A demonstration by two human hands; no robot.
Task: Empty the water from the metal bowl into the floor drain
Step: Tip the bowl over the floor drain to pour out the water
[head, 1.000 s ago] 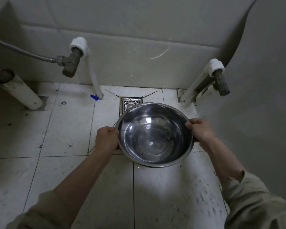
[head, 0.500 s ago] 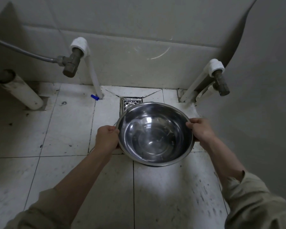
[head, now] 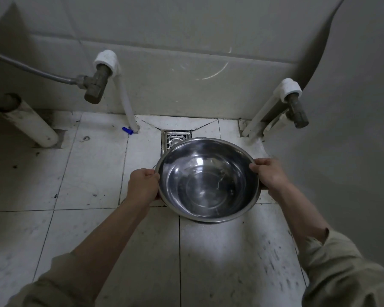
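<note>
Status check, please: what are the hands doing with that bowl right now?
Left hand and right hand grip opposite rims. Metal bowl roughly level, near the floor drain, partly covering it. Nothing in the way.

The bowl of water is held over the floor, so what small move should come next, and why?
Probably tip the far rim down toward the floor drain. The metal bowl looks level, gripped at its sides by the left hand and right hand, and the drain lies just beyond its far edge.
</note>
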